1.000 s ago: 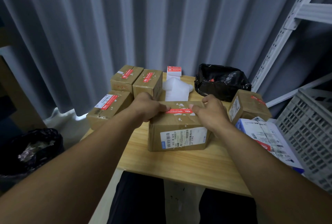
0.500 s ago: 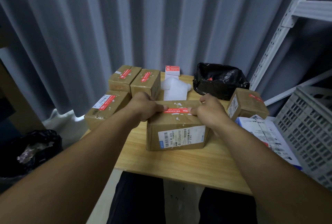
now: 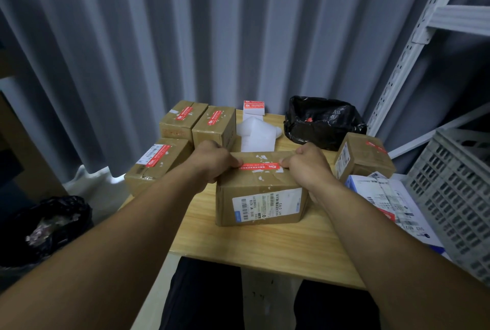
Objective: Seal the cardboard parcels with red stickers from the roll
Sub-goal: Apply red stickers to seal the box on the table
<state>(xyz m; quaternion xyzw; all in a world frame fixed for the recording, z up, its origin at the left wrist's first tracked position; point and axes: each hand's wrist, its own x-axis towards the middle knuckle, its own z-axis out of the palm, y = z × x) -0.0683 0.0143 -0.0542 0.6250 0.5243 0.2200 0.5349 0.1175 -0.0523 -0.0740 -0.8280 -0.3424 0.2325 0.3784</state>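
While I have only the head view to go on, it shows the job plainly enough. The centre parcel [image 3: 254, 184] sits square on the desk [image 3: 265, 247], label face toward me. The red sticker [image 3: 258, 167] lies across its top seam, running from nine to three o'clock. My left grip [image 3: 212, 161] is curled over the parcel's nine o'clock end, thumb tip on that end of the sticker. My right grip [image 3: 309, 168] mirrors it at three o'clock, fingers hooked over the far edge and thumb on the other end. I take it the grips sit that way to pin the box against sliding while the thumbs press the strip flat over the flap join. That makes this look like the rub-down stage for this parcel.

At twelve o'clock from the parcel stands the sticker roll [image 3: 254, 107], its white backing strip [image 3: 258, 135] trailing toward me, handy for the next peel. Three sealed parcels [image 3: 180, 131] are set aside at ten to eleven o'clock and a fourth sealed parcel [image 3: 364, 157] at two o'clock. Each already wears red, so they are presumably parked clear of the working spot. A black bag [image 3: 323, 123] lies at one o'clock. A white mailer [image 3: 392, 197] lies at four o'clock by the desk's right edge, just beside a grey crate [image 3: 456, 197]. It shows some red too, though I cannot tell whether that is a seal.
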